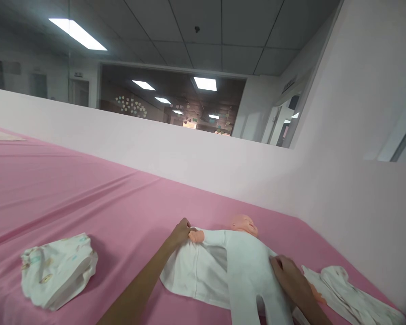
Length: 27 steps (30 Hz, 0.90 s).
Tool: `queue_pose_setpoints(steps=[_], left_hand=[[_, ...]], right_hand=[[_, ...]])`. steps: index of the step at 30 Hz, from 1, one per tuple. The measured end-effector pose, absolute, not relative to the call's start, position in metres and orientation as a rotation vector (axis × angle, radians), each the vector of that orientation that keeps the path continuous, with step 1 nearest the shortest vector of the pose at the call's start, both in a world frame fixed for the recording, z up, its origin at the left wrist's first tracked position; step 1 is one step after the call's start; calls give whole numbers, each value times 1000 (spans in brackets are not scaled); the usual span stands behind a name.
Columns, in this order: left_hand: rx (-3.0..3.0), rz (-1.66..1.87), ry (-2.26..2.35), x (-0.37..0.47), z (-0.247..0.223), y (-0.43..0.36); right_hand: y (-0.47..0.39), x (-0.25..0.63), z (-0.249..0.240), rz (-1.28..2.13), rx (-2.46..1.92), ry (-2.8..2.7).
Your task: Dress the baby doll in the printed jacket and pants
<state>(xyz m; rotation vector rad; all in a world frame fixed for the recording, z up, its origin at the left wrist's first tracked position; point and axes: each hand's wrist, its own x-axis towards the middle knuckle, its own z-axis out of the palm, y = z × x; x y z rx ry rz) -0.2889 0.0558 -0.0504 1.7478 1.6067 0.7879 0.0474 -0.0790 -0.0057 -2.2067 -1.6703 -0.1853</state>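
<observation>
A baby doll [248, 257] with a white cloth body lies on its back on the pink sheet, its head toward the wall. Under its arm and side, a white garment [196, 273] is spread flat. My left hand [181, 232] is closed on the garment's upper edge, right beside the doll's small hand [196, 236]. Against the other side of the doll's body, my right hand [289, 274] has its fingers curled in, gripping the doll's side; its fingertips are partly hidden. The doll's feet run out of view at the bottom.
A folded cloth with a coloured print [58, 271] lies at the left on the pink sheet [121, 203]. A rumpled white garment [355, 293] lies at the right, beyond my right hand. A white wall [189, 158] with a large window borders the bed.
</observation>
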Motion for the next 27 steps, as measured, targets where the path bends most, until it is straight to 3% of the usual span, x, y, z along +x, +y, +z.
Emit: queue_pose_setpoints(steps=[9,21,27], left_hand=[[1680,911,1620,-290,-46,47],[1518,1133,1334,-304,-7,27],[1339,1168,979,-290,22,15]], right_hand=[[-28,-92,20,-102,-1315,-2614],[7,-98,7,-181,-1403,-2658],[15,-109,3,-285,-1590,-2515]])
